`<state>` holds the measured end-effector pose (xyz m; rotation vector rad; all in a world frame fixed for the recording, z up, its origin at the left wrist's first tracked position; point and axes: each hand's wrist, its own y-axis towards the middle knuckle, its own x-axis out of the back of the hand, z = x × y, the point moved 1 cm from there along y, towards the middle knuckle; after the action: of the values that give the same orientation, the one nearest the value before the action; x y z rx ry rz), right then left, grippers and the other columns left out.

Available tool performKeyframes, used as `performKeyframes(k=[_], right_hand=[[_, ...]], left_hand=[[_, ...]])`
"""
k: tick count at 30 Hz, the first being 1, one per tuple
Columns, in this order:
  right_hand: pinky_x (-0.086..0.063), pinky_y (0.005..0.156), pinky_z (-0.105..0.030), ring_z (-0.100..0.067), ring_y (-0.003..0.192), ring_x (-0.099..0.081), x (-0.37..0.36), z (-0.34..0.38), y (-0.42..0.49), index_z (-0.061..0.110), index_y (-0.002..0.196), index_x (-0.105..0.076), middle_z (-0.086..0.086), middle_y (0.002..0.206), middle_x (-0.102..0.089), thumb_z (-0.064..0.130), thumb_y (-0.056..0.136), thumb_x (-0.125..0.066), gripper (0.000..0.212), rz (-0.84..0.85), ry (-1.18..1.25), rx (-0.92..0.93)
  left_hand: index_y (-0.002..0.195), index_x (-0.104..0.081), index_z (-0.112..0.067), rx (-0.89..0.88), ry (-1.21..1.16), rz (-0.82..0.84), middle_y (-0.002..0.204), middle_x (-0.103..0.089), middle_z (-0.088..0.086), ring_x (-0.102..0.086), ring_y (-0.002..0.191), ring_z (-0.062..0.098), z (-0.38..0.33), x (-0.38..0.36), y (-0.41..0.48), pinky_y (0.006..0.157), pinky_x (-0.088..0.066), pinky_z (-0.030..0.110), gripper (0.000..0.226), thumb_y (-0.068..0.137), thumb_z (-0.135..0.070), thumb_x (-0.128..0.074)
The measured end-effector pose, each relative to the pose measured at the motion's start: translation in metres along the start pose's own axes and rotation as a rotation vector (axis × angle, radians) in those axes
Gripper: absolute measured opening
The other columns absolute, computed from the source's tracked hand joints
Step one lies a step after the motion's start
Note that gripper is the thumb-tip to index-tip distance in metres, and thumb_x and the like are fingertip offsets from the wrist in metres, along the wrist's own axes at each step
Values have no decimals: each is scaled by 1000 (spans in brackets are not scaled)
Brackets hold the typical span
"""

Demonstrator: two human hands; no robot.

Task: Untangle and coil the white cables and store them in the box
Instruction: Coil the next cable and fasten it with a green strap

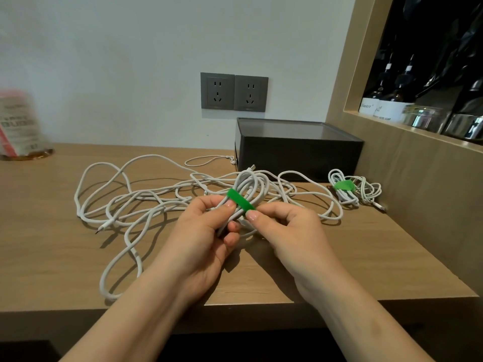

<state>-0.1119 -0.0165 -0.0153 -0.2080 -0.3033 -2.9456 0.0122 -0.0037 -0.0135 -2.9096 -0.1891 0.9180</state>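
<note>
My left hand (206,231) grips a coiled white cable (248,184) just above the desk. A green strap (239,201) runs round that coil. My right hand (287,228) pinches the strap's right end between thumb and fingertips. Behind and to the left, a long tangled white cable (125,205) sprawls in loops over the wooden desk (65,270). A second coiled white cable (350,189) with a green strap lies at the right, beside the dark box (298,152) that stands at the back by the wall.
A small white cord loop (209,160) lies left of the box. A blurred packet (18,126) stands at the far left. Two grey wall sockets (234,92) sit above the box. A wooden shelf frame (392,142) with bottles bounds the right side.
</note>
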Motion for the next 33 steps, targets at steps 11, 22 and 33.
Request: performKeyframes(k=[11,22,33], right_hand=[[-54,77,-42,-25,86,-65,6,-7,0,24,74,-73,-1,76,-70,18,86,-63,17,-48,37,5],[-52,70,-38,-20,73,-62,6,-1,-3,19,71,-70,-4,70,-67,17,85,-62,16,-28,5,-51],[-54,72,-33,-17,81,-66,3,0,-1,22,74,-72,3,72,-70,16,88,-60,19,-44,18,-24]], left_hand=[[87,-51,-10,-115,400,72,70,-53,17,-40,45,13,3,-1,-2,37,-32,19,8,94,-15,-51],[90,-46,-30,-499,1047,105,69,-58,-7,-56,57,-3,-3,6,-7,54,-42,18,7,88,-33,-52],[113,-33,-45,-597,1172,79,86,-55,-26,-59,81,-5,-1,8,-7,69,-49,9,32,93,-28,-51]])
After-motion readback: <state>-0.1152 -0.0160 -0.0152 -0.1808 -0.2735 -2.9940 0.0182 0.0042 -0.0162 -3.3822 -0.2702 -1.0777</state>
